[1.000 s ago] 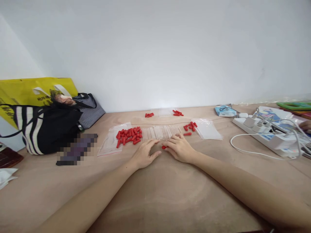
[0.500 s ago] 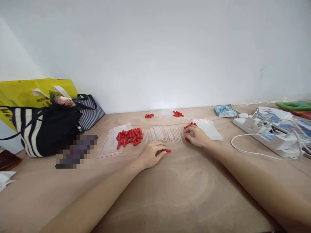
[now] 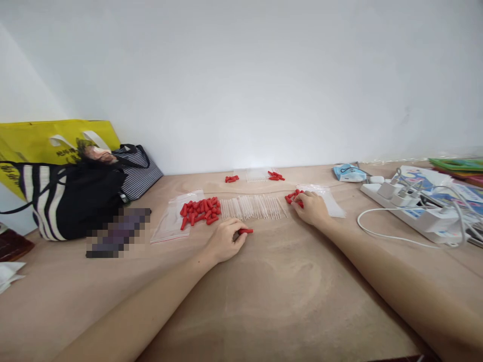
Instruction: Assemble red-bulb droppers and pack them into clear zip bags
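- Where the scene is viewed by the head camera, a flat wooden tabletop is marked by pale, swirling grain.
- Across its middle, thin, straight, translucent sticks are laid side by side in a loose row.
- Left of the row, a heap of smooth, matte red pieces, many swollen at one end and tapered at the other, is partly spread over a clear, wrinkled plastic bag.
- Right of the row, a smaller red cluster is set beside a flat, cloudy bag.
- By the left hand, a single red piece is clamped between thumb and curled fingers, just in front of the row; its exposed end is pointed rightward, and the forearm is stretched diagonally from the lower left.
- The right hand is lowered over the smaller cluster with fingers bent; whether anything is gripped cannot be told. Its forearm is extended from the lower right.
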Demonstrator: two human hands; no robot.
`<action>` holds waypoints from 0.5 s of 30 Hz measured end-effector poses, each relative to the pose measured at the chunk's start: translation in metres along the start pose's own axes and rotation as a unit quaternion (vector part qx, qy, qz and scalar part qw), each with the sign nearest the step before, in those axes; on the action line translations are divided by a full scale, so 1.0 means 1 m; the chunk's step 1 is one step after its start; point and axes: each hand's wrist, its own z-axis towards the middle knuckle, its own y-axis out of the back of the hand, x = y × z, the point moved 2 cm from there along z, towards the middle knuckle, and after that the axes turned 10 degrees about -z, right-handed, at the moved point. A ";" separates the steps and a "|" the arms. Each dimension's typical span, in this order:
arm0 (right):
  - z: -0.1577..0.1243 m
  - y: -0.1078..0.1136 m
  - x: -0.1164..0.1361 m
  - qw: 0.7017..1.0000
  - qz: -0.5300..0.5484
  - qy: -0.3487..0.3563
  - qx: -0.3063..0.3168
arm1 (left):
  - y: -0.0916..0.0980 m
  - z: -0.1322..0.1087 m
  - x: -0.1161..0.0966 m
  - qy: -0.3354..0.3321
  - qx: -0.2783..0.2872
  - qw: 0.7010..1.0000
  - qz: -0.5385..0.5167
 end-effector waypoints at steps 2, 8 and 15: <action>-0.002 0.001 0.012 1.000 0.002 -0.007 0.007 | 0.000 0.000 0.000 0.001 0.002 1.000 -0.004; -0.002 0.000 0.039 0.995 -0.017 -0.055 0.086 | -0.003 0.004 0.002 -0.001 0.016 1.000 -0.007; -0.002 0.001 0.044 0.992 -0.070 -0.069 0.083 | -0.001 0.003 0.001 0.020 -0.003 1.000 -0.015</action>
